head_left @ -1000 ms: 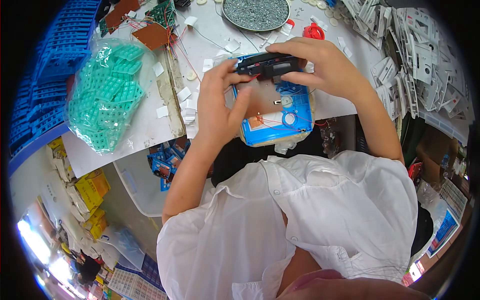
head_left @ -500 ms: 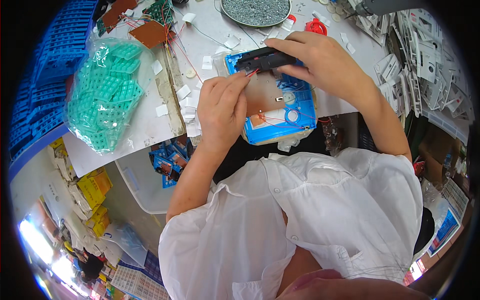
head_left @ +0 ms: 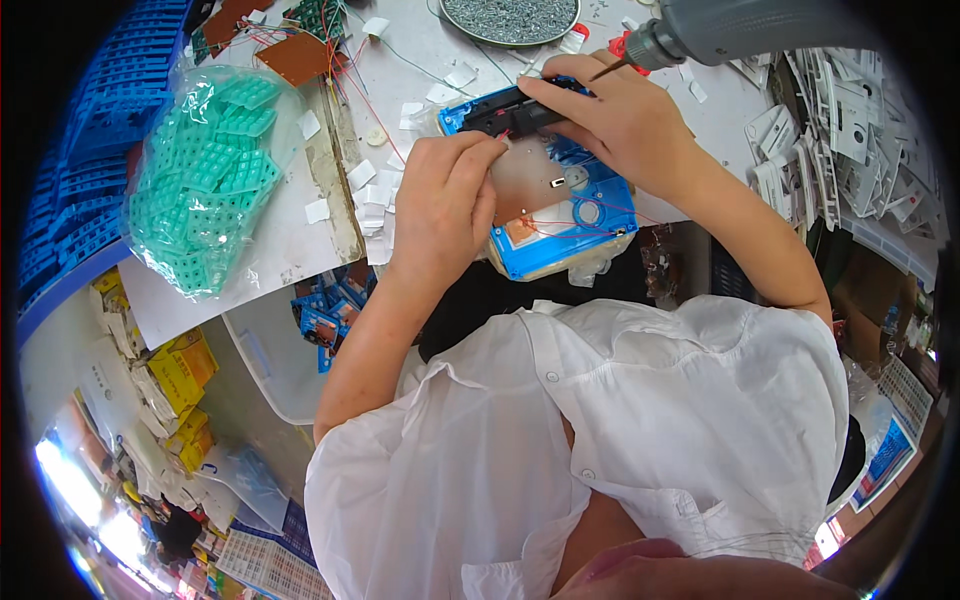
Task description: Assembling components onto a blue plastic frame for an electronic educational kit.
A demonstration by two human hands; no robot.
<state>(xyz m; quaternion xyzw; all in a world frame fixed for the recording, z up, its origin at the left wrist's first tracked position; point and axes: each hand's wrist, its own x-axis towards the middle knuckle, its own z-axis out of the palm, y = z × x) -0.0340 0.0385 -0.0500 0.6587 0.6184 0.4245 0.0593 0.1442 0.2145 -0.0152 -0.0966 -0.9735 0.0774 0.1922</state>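
Observation:
A blue plastic casing lies at the table's near edge on a pale pad, with a brown circuit board and thin red wires inside. My right hand is closed on a long black plastic part, fingers over its right end, at the casing's far edge. At the part's left end my left hand pinches thin red wires; its fingertips are close against the black part. A grey electric screwdriver reaches in from the upper right, its bit just above my right hand's knuckles.
A dish of small screws stands at the back. On the left are a clear bag of green keypads and stacked blue frames. White plastic parts pile up on the right. White paper squares lie beside my left hand.
The black part has gone lower into the casing's far edge, and both hands moved with it. The screwdriver has come further into view. My view has shifted slightly.

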